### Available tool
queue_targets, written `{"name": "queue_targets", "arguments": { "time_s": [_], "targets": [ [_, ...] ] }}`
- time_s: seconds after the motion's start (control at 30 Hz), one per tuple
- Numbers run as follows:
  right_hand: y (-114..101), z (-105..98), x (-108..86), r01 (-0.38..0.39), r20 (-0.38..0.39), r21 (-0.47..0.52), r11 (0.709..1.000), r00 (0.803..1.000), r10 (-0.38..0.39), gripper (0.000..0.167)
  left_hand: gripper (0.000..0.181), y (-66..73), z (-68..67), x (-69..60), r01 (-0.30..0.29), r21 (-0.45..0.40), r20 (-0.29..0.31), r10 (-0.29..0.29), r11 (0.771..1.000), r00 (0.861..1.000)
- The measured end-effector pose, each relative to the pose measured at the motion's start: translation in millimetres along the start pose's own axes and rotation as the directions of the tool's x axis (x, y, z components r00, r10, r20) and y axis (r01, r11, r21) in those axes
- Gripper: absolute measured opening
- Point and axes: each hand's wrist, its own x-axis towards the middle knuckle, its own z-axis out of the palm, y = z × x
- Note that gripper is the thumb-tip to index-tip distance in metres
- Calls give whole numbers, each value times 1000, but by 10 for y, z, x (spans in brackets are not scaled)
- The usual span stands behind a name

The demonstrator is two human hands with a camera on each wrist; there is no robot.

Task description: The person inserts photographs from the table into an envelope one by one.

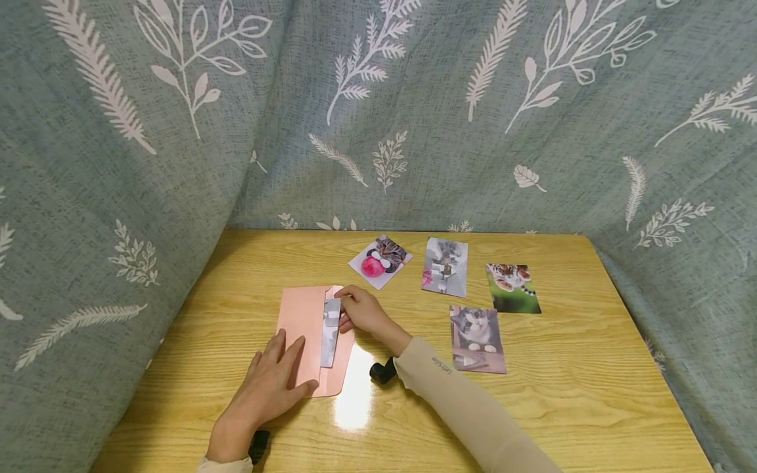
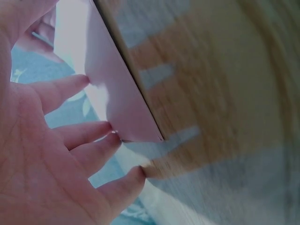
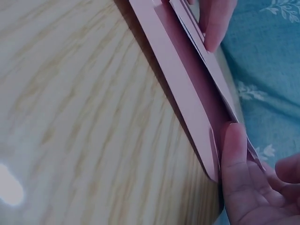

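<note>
Fingers spread, the left hand point(image 1: 266, 381) is rested on a pink paper envelope point(image 1: 298, 312). A grey-and-white rectangular photo card point(image 1: 329, 338), partly tucked into it, is pinched near its far end by the curled right hand point(image 1: 362, 311). Four colourful animal-picture cards point(image 1: 478, 338) are spread rightward across the yellow wood-grain table point(image 1: 568, 387).

Right grip point(image 1: 365, 314) is pinching the far end of a grey card point(image 1: 330, 338) that's kinda poking out of a pink envelope point(image 1: 298, 305); left grip point(image 1: 269, 381) has its fingers spread on that. Four more picture cards point(image 1: 475, 338) lie beyond or right of the right grip.
</note>
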Motion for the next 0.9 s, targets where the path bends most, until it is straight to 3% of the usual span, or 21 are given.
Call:
{"name": "queue_targets", "arguments": {
  "time_s": [0.23,0.5,0.63,0.9],
  "targets": [
    [-29,68,-15,-10,-5,-58,998,1000,9,29,83,0,8,-7,-13,2,-12,13,1000,1000],
    [-71,28,-73,106,-77,-270,957,988,-131,34,83,-2,0,7,-8,7,-10,8,1000,1000],
    [-65,-17,-158,90,-85,-209,974,990,-109,32,84,-3,-1,13,-1,5,-3,1,1000,1000],
    [-53,2,-411,33,6,-27,999,999,-33,34,83,-9,18,-2,-7,9,-10,7,1000,1000]
  ]
}}
